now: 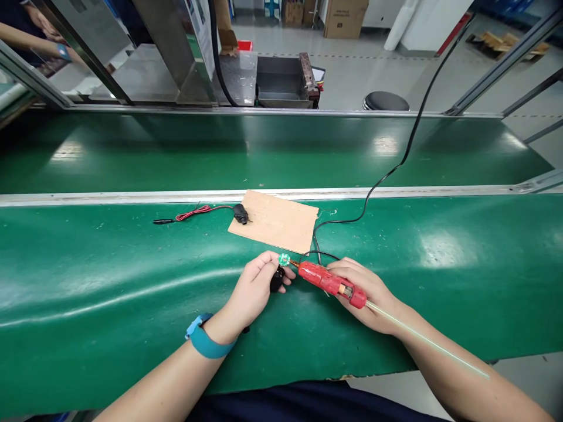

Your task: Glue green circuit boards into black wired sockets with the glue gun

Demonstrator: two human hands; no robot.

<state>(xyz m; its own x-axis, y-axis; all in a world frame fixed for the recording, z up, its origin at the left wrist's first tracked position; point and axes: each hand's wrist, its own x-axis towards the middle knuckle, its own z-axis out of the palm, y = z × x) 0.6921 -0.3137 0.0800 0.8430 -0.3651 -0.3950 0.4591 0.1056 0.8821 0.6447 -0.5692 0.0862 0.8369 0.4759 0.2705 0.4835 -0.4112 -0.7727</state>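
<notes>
Just before the cardboard sheet (276,220), our left hand (255,288) pinches the small, light black plug (277,278) by its body — our right hand (367,290) wrapped around the red glue gun (332,282).

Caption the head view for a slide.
Left hand holds a small part to the red glue gun in the right hand.
</notes>
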